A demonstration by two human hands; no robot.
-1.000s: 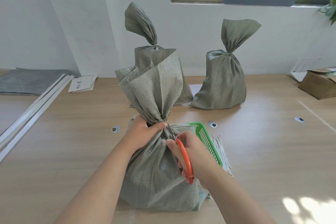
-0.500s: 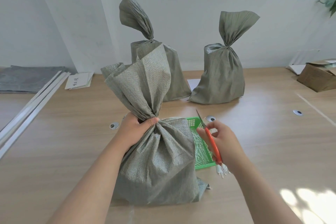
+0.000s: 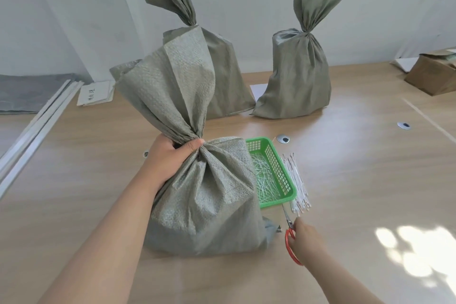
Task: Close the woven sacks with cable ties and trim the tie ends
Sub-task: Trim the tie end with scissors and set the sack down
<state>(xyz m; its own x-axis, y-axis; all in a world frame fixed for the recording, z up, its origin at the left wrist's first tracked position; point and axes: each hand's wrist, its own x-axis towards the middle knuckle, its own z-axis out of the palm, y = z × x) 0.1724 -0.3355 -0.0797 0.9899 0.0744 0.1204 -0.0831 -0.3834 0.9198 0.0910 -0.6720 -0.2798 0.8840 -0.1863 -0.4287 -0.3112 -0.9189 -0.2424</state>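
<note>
A grey-green woven sack point(image 3: 207, 200) stands on the wooden table in front of me, its neck gathered. My left hand point(image 3: 170, 158) is closed around that neck from the left; the tie itself is hidden by my fingers. My right hand point(image 3: 304, 239) is low at the sack's right front corner, holding orange-handled scissors point(image 3: 290, 234) with the blades pointing away from me toward the basket. A green plastic basket point(image 3: 278, 168) with several cut tie ends lies right of the sack. A bundle of white cable ties point(image 3: 296, 181) lies beside the basket.
Two more tied sacks stand at the back, one behind the near sack point(image 3: 222, 74) and one to the right point(image 3: 296, 76). A cardboard box point(image 3: 431, 74) sits far right. Papers point(image 3: 96, 92), white strips point(image 3: 37, 123) and grey folded material point(image 3: 27, 91) lie at the left.
My right hand has carried the scissors from the sack's neck, past the basket, down to the table at the sack's right front. My left hand keeps its grip on the neck.
</note>
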